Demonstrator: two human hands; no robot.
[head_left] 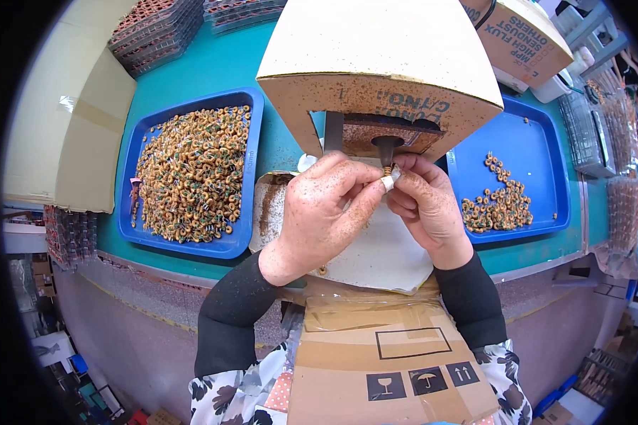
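Beneath a dark cone-shaped tool tip [386,145], a small copper-coloured ring coil [388,171] is pinched between my fingertips. My left hand [319,209] closes on it with thumb and forefinger, a white wrap on the thumb tip. From the other side my right hand [429,209] grips it the same way, its lower fingers curled in. Fingertips hide most of the coil. Brown specks cover both hands. The tool tip stands inside the cut-out front of a cardboard box [379,42], which covers the rest of the tool.
On the left, a blue tray [256,142] holds a heap of ring coils [191,177]. The blue tray [551,163] at right holds a smaller pile [500,205]. Speckled white card [376,258] lies under my hands, a taped carton [397,340] before me. Stacked red-and-clear trays [159,32] stand behind.
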